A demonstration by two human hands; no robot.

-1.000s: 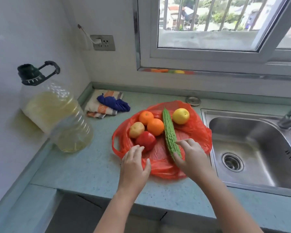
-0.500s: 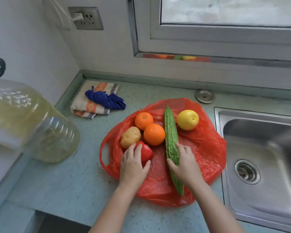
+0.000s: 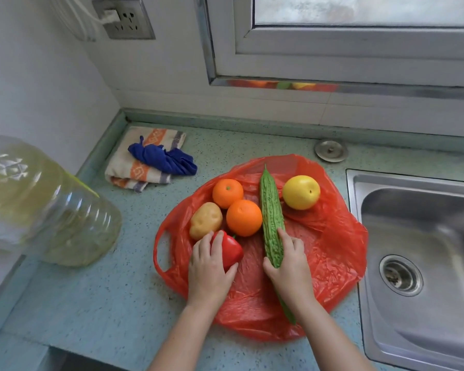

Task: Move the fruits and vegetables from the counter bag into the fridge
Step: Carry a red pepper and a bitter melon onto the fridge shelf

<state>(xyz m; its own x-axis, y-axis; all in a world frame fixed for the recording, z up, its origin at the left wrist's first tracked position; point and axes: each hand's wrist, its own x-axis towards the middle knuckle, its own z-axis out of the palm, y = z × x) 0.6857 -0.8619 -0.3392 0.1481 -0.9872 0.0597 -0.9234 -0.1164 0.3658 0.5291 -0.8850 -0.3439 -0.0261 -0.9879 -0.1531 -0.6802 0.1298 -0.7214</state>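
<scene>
While all the produce lay on the opened red bag [image 3: 332, 236], flattened on the counter [image 3: 113, 303], the step in hand looked like the first pick-up. The left hand [image 3: 208, 274] was curled over the red pepper [image 3: 232, 250] at the bag's near left, fingers across its top and thumb at its near side. The right hand [image 3: 289, 269] was wrapped round the near half of the bitter gourd [image 3: 271, 210], which ran near to far down the middle of the bag. Neither piece looked lifted off the plastic yet.

Just beyond the pepper sat a potato [image 3: 205, 220] and two oranges [image 3: 244, 218], the nearer one just beside the gourd. A yellow fruit [image 3: 301, 192] lay to the gourd's right.

The next move probably called for a straight lift of both pieces. The gourd would need a firm hold, since its long far end could dip and nudge the orange. The fridge was out of view, so a turn away from the counter seemed likely.

A sink [image 3: 418, 236] lay to the right, an oil bottle [image 3: 51, 210] to the left and folded cloths [image 3: 145, 167] at the far left.
</scene>
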